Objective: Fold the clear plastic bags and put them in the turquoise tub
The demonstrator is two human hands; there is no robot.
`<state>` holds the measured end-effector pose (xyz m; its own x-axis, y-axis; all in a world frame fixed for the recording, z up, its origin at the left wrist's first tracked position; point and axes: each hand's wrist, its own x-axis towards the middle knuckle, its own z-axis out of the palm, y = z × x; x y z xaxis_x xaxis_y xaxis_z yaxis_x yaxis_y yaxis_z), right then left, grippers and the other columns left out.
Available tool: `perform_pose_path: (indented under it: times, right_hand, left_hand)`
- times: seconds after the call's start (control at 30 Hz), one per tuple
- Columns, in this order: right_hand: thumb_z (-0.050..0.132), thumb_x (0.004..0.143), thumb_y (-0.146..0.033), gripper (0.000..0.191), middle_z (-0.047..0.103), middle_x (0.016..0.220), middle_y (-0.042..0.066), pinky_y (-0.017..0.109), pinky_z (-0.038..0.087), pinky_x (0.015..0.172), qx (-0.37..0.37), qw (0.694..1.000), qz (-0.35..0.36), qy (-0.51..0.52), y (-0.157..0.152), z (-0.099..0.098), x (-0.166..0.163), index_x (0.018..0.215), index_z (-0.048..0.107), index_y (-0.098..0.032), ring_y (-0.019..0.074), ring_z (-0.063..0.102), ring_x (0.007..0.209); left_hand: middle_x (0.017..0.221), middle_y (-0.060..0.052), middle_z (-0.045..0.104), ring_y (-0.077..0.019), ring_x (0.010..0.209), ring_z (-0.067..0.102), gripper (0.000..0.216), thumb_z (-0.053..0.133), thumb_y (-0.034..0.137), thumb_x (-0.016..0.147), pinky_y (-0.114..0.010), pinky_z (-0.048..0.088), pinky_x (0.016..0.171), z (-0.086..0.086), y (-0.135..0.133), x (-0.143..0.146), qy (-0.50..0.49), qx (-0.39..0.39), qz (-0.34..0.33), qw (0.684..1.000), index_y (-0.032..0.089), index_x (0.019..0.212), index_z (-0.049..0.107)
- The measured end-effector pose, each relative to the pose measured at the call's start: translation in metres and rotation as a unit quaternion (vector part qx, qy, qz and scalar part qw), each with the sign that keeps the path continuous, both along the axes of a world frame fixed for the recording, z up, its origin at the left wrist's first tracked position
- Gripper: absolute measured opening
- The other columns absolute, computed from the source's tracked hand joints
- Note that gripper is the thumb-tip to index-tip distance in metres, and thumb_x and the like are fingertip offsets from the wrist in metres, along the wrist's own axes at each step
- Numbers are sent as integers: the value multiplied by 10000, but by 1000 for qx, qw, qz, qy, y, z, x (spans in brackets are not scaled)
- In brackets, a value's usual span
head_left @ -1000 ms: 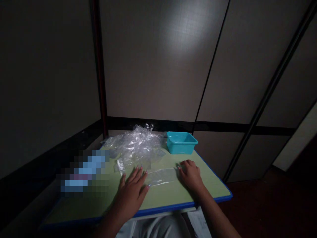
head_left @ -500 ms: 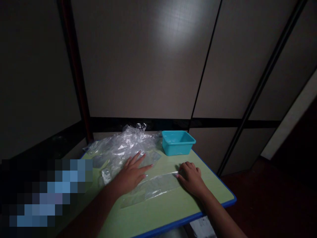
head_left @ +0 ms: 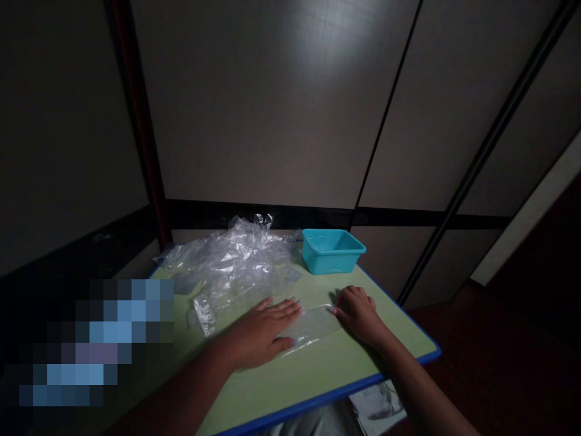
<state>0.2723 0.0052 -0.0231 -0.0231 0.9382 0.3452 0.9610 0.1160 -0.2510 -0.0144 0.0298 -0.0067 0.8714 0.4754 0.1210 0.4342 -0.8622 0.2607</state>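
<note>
A flat clear plastic bag (head_left: 313,326) lies on the green table (head_left: 318,375) between my hands. My left hand (head_left: 263,330) rests flat on the bag's left part, fingers stretched out and pointing right. My right hand (head_left: 358,315) presses the bag's right end with curled fingers. Behind them sits a heap of crumpled clear plastic bags (head_left: 236,266).
A turquoise plastic tub (head_left: 333,250) stands at the table's far right corner. The table has a blue edge (head_left: 345,393) near me and stands against grey wall panels. A blurred patch covers the left side. Dark floor lies to the right.
My left hand has moved from the heap back down onto the flat bag, sliding toward my right hand. The bag now looks shorter. My right hand has stayed on its end.
</note>
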Motion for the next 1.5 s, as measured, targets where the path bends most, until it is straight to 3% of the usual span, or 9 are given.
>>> perform_pose_path:
  times: [0.3, 0.57, 0.73, 0.93, 1.5]
  right_hand:
    - [599, 801, -298, 84, 576, 913, 32, 310, 269, 717, 1, 1000, -9, 25, 1, 0, -1, 801, 572, -219, 224, 462, 911]
    - [544, 806, -318, 114, 608, 864, 38, 337, 300, 752, 1, 995, 2, 97, 0, 1, 2, 762, 570, -215, 235, 490, 900]
    - [483, 830, -429, 237, 635, 723, 7, 301, 379, 695, -13, 981, 27, 192, -1, 3, 6, 782, 565, -212, 175, 548, 688]
    - [562, 763, -513, 330, 609, 608, 4, 258, 377, 559, -36, 959, 31, 278, -1, 1, 8, 701, 603, -191, 158, 532, 588]
    - [602, 731, -453, 290, 537, 589, -22, 238, 334, 526, -53, 925, 47, 373, -2, -4, 11, 635, 531, -189, 126, 462, 557]
  left_hand:
    - [1506, -2, 202, -183, 1384, 183, 508, 356, 344, 968, -479, 106, 1118, -6, -1, 2, 11, 14, 1, 1000, 308, 1447, 191]
    - [1473, 10, 305, -182, 1355, 272, 454, 368, 355, 964, -429, 185, 1117, 0, -2, 0, -70, -40, 0, 997, 321, 1412, 306]
    - [1461, -4, 324, -221, 1340, 307, 489, 427, 397, 936, -435, 219, 1104, 4, -10, 1, -56, -58, -51, 995, 316, 1407, 326]
    - [1467, -29, 308, -242, 1338, 304, 606, 490, 517, 879, -432, 222, 1101, 5, -13, 2, -33, -52, -68, 996, 285, 1413, 319]
    - [1481, -26, 269, -259, 1351, 270, 669, 502, 601, 840, -470, 180, 1102, 5, -14, 5, -16, -60, -60, 996, 332, 1416, 294]
